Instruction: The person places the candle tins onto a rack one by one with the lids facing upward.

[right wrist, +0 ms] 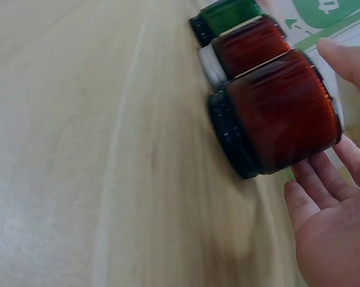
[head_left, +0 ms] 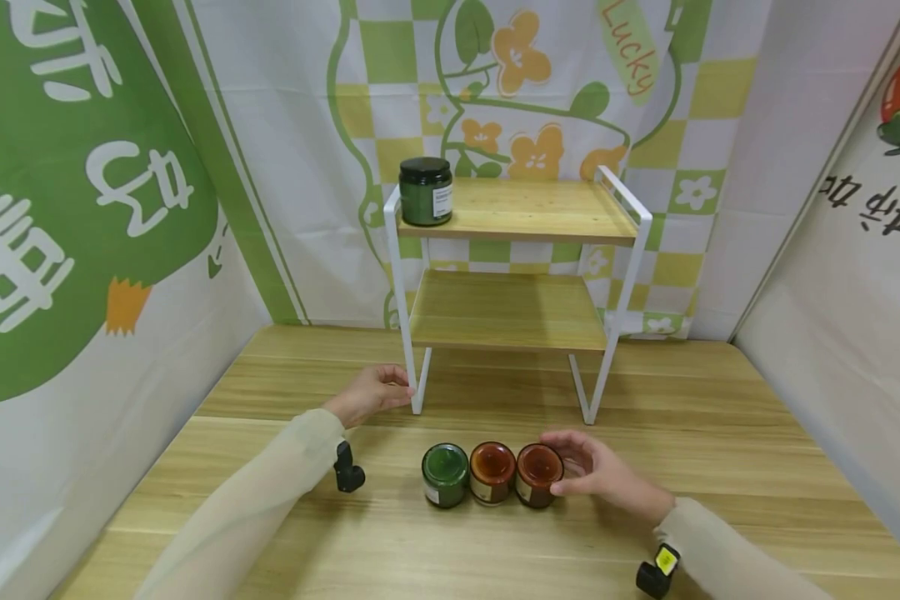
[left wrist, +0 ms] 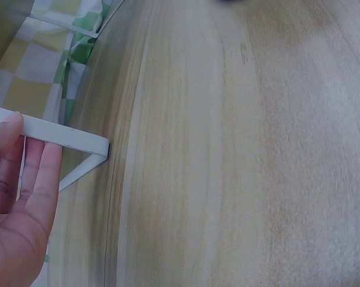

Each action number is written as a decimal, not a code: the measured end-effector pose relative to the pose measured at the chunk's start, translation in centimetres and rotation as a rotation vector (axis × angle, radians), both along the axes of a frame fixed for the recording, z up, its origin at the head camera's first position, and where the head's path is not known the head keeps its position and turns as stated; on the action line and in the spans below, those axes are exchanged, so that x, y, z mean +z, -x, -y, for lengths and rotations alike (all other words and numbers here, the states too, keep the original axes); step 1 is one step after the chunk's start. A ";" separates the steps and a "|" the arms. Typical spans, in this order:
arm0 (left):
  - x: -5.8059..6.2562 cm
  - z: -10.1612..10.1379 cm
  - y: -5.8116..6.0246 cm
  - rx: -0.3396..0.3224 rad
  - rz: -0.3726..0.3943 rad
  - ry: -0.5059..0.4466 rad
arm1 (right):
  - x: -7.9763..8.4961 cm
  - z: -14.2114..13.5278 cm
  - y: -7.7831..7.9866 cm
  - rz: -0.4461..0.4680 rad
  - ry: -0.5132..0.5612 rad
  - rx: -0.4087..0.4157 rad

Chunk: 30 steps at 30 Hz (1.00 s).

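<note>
Three glass jars stand upside down in a row on the table: a green jar [head_left: 445, 475], an amber jar [head_left: 492, 473] with a light lid, and a larger-looking amber jar [head_left: 539, 475] with a dark lid. My right hand [head_left: 600, 475] curves around the right side of this last jar. In the right wrist view its fingers [right wrist: 317, 191] pass partly behind the glass, while the thumb lies by the base end. My left hand [head_left: 373, 393] pinches the white front leg of a two-tier shelf [head_left: 506, 308] between thumb and fingertips, just above the tabletop.
On the shelf's upper board, at the left end, a dark-lidded green jar [head_left: 425, 192] stands upright. Printed curtains [head_left: 292, 150] surround the wooden table [head_left: 390, 542] at the back and both sides. White side rails rise past the top board.
</note>
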State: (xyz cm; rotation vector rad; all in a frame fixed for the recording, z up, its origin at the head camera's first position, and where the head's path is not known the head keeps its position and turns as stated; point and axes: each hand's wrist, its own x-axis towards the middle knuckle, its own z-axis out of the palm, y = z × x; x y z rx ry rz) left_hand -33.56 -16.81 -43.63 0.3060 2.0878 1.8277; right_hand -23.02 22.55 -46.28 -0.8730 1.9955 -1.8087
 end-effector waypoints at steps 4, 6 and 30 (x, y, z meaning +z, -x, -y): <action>0.0 0.0 0.0 0.005 0.011 -0.007 | -0.4 0.2 0.1 0.007 -0.036 0.001; -0.1 0.0 0.0 0.007 0.015 -0.013 | -0.4 0.3 0.0 0.016 -0.061 0.001; -0.1 -0.1 0.1 0.005 0.021 -0.036 | -1.2 1.0 0.2 0.032 -0.087 0.010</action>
